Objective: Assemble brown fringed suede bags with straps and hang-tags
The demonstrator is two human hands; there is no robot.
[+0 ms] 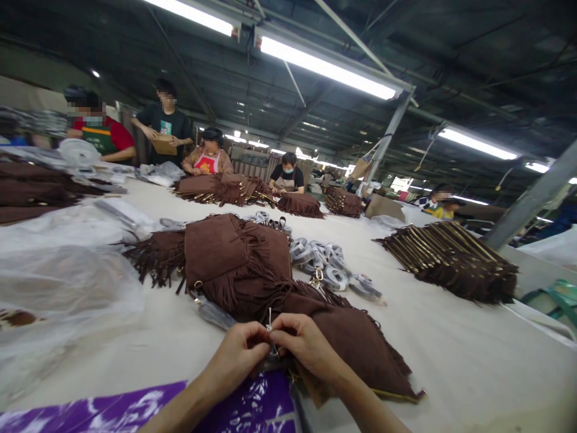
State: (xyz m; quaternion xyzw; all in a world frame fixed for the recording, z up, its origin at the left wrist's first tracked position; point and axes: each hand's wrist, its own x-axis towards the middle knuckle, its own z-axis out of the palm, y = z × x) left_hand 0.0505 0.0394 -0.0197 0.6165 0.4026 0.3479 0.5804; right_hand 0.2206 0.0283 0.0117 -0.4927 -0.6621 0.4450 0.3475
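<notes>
Bare table [451, 349] is left open right of the bag pile [243, 264]. Left of the pile, passage is blocked by plastic sheeting [63, 282]; behind it, by wrapped hardware [324, 267]; farther right, by a fringe stack [455, 261].

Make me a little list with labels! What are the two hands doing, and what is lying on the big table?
hands: left hand and right hand both pinch one white string
under hands: brown fringed bag, lying flat
behind: heap of fringed bags
right of heap: plastic-wrapped loops
left: clear plastic bags
near edge: purple cloth
far side: people working at the table
</notes>
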